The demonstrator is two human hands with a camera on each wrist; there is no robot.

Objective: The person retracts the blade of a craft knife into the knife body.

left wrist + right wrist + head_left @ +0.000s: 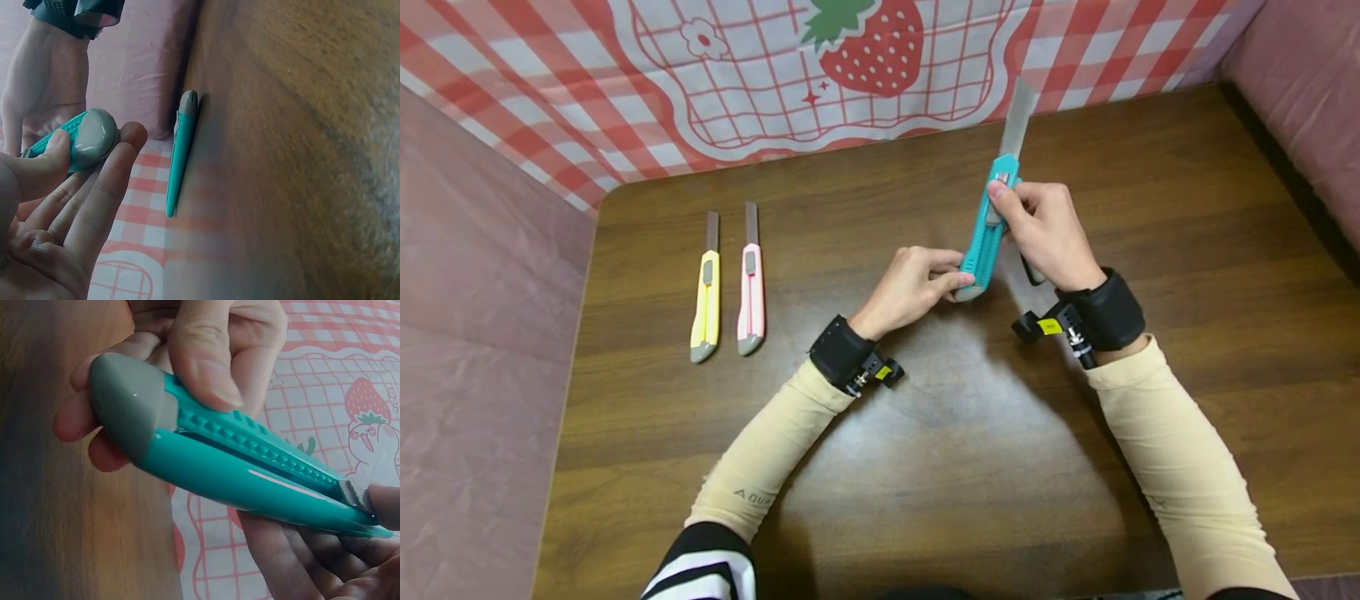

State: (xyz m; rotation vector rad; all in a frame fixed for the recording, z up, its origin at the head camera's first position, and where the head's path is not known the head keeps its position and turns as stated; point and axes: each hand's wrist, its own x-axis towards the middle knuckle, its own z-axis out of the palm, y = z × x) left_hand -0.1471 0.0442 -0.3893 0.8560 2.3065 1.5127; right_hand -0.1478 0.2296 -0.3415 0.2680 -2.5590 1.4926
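Observation:
A teal utility knife (981,242) is held up above the table, its long blade (1018,121) out and pointing toward the back. My left hand (910,287) pinches the grey end cap (128,400) area, thumb on top and fingers beneath. Farther up the handle, my right hand (1048,229) grips it, with the thumb at the grey slider (355,495). A second teal utility knife (182,153) lies on the table beyond the hands; in the head view the right hand hides most of it.
On the left of the wooden table (647,450) lie a yellow utility knife (706,304) and a pink utility knife (750,300), side by side, blades out toward the back. A checked strawberry cloth (760,75) hangs along the back edge.

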